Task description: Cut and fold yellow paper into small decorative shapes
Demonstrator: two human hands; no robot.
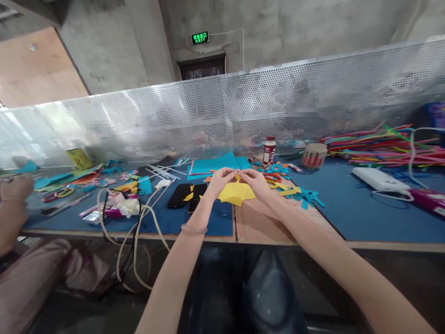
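Note:
My left hand and my right hand meet over the table, fingertips pinched together. Between them is a small yellow paper piece, partly hidden by the fingers. Right below lies a larger yellow paper sheet with a jagged cut edge. Blue paper sheets are stacked just behind my left hand. Beside my right hand are orange-handled scissors and yellow paper strips. Two dark phones rest left of my left wrist, with yellow scraps on and around them.
Blue paper cutouts lie at right, near a bottle and a jar. Colourful pipe cleaners and a white power bank are farther right. Looped cables hang over the table edge. Another person's hand is at far left.

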